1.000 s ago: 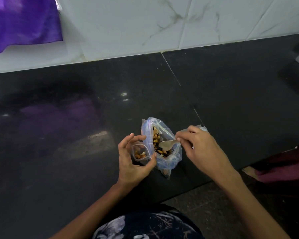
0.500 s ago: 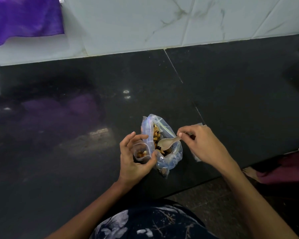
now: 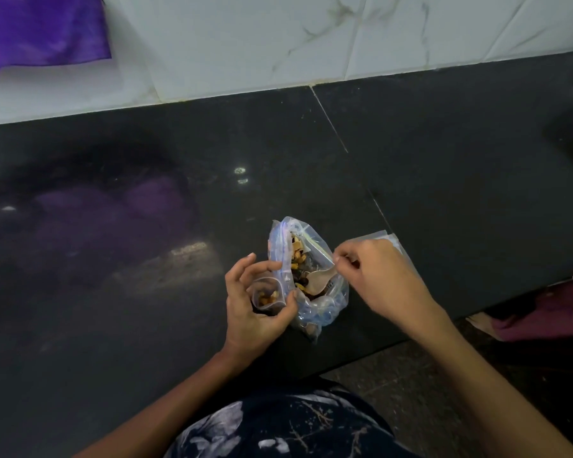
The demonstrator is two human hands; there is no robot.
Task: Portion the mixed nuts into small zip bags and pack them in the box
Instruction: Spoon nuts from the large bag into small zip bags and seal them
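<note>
Mixed nuts (image 3: pixel 297 259) in a large clear plastic bag (image 3: pixel 325 305) are scooped with a pale wooden spoon (image 3: pixel 318 282), pinched by the right hand (image 3: pixel 374 276) fingers (image 3: pixel 343 259); a small clear zip bag (image 3: pixel 268 294) is gripped inside the curled left hand (image 3: pixel 255 309) fingers (image 3: pixel 245 272).

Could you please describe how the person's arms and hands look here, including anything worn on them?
Both forearms are bare up to the bottom edge of the picture, with no sleeves showing. The left hand and the right hand are bare too: no gloves, rings, watch or bracelet can be seen. The only clothing in view is a dark garment with a pale blotchy print at the bottom of the frame.
</note>
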